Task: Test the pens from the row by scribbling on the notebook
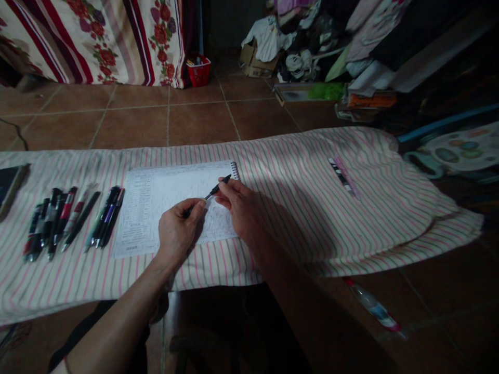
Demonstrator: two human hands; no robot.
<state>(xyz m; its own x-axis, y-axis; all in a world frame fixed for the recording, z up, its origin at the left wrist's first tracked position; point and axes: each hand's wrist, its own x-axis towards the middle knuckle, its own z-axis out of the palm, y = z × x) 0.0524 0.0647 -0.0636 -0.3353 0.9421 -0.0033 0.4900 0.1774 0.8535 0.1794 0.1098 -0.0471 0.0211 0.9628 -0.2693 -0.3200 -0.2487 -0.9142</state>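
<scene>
**Q:** Far left, what's on the cloth?
**A:** The cloth [390, 208] is soft, rumpled cotton, cream with pink and grey-green stripes, spread over terracotta floor tiles [132, 124]. At its left edge lies a dark flat object [10, 187], too dim to identify.

**Q:** Next along?
**A:** A tight row of pens [50, 223] with black, red and silver barrels, lying roughly parallel. Just beside it is a smaller cluster of pens [105, 218], with blue and green showing among the black.

**Q:** Centre?
**A:** A spiral-bound notepad [175, 208] lies flat. Its thin white sheet is printed with a ruled table down the left side, and a wire coil [234, 170] shows at the upper right corner.

**Q:** Hands?
**A:** Both are closed on one slim black pen [213, 191], which has a metallic band and lies aslant above the right half of the sheet. The left hand [177, 234] is curled, pinching the lower end. The right hand [241, 208] pinches the upper part, just short of the tip. Whether the pen touches the paper, I cannot tell.

**Q:** Further right?
**A:** A slim black-and-white item [341, 176] lies on a pink strip on the cloth, too small to identify.
</scene>
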